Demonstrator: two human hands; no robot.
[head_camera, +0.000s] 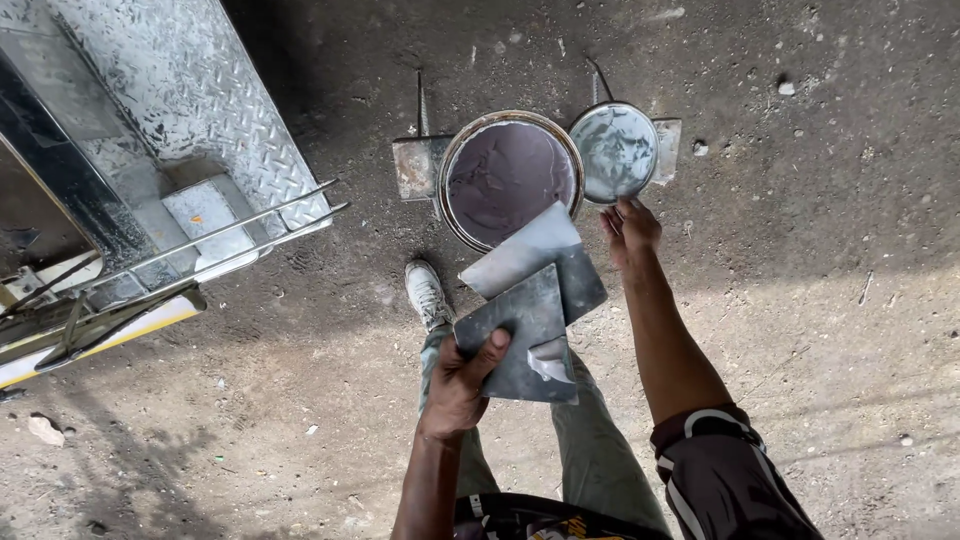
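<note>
the dirt floor (820, 300) lay open to the right and behind, while a checker-plate metal step (190, 90) crowded the left edge. the left hand (462, 385) had its fingers (493, 350) closed around two flat grey scraper plates (530, 300), smeared with pale putty and held over the rim of an open tin of greyish-purple putty (508, 178). the right hand (630, 228) hung with loosely curled fingers, gripping nothing, just beside the tin's round lid (615, 150) lying on the floor.
</note>
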